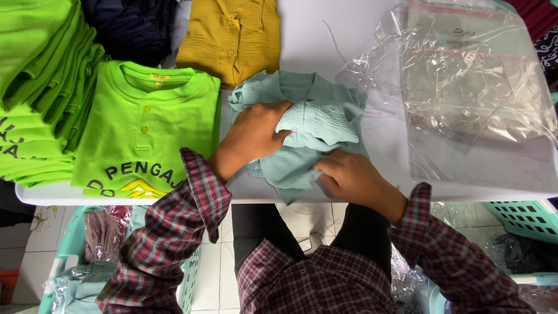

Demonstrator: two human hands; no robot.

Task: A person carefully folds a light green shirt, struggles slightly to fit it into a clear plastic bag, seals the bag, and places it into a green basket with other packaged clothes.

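Now, L hand (253,136) fingers gripping teal shirt (302,136), R hand (349,177) fingers pinching hem.

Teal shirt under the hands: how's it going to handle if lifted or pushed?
Probably floppy: the teal shirt bunches in soft folds under the left hand and right hand. Likely light, as the crinkled cloth looks thin. Pushed, it would probably wrinkle rather than slide whole on the white table.
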